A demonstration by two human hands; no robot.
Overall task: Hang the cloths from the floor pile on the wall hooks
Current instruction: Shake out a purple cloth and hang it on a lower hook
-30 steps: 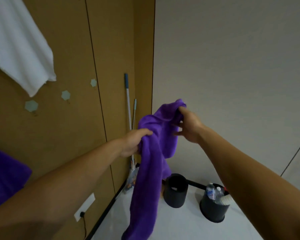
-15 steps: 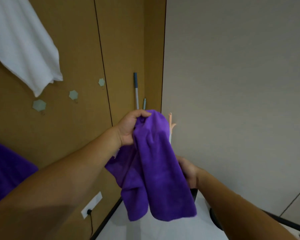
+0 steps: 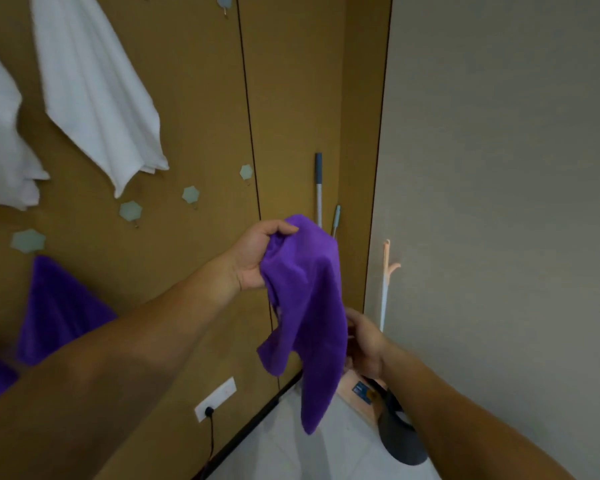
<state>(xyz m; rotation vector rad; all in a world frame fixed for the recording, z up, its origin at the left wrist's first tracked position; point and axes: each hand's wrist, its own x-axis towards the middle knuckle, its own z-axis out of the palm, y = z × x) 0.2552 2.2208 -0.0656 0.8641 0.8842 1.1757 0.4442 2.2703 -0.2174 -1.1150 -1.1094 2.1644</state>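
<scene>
My left hand [image 3: 257, 258] grips the top of a purple cloth [image 3: 309, 306], which hangs down in front of the brown panel wall [image 3: 194, 98]. Lower down, my right hand [image 3: 364, 344] holds the cloth's right edge from behind, its fingers partly hidden by the fabric. Bare pale hexagonal hooks [image 3: 190, 195] run in a slanted row on the wall to the left of the cloth. Two white cloths [image 3: 94, 88] hang higher on that wall, and another purple cloth [image 3: 59, 310] hangs at the lower left.
Mop handles [image 3: 318, 188] lean in the corner behind the cloth. A peach hook strip [image 3: 387, 265] sits on the grey wall to the right. A dark bin [image 3: 400, 441] and a wooden box [image 3: 359, 393] stand on the floor. A wall socket [image 3: 215, 398] has a cable plugged in.
The view has tilted up and left along the wall. My right hand went from the cloth's top down to its lower right edge, while my left hand keeps the top.
</scene>
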